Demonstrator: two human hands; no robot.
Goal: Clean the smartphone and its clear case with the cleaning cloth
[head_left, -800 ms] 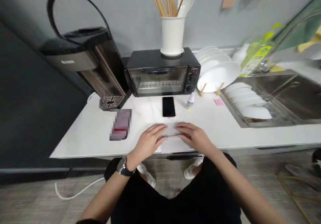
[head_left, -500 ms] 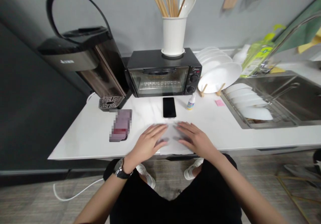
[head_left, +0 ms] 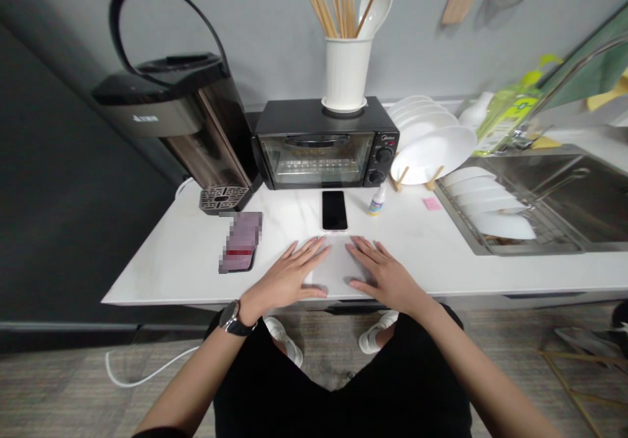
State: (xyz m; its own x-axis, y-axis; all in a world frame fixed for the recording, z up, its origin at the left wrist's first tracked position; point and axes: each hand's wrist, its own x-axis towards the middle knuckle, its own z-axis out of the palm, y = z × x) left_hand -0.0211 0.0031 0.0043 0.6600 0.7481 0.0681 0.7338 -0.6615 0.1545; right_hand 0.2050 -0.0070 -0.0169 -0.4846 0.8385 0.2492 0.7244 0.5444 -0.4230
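Observation:
My left hand [head_left: 289, 277] lies flat near the counter's front edge, fingers spread, a watch on its wrist. Across from it my right hand [head_left: 385, 273] rests palm down with its fingers apart. Between and partly beneath them is a pale, sheet-like piece [head_left: 335, 271], hard to tell from the white counter [head_left: 167, 261]. Just beyond the fingertips lies a black-screened phone [head_left: 334, 210]. A small white bottle [head_left: 377, 201] stands to the phone's right, and a pink note [head_left: 432, 203] is farther right. Neither hand holds anything.
Behind the phone stands a black toaster oven [head_left: 318, 157] with a white utensil cup [head_left: 347, 72] on top. A tall dispenser [head_left: 206, 131] and a pixelated purple item [head_left: 242, 238] are at left. Racked plates [head_left: 434, 153] and a sink [head_left: 589, 196] are at right.
The fingers of my left hand have spread wider, and its thumb is lower. The camera view has shifted slightly. The phone and bottle stay in place on the counter.

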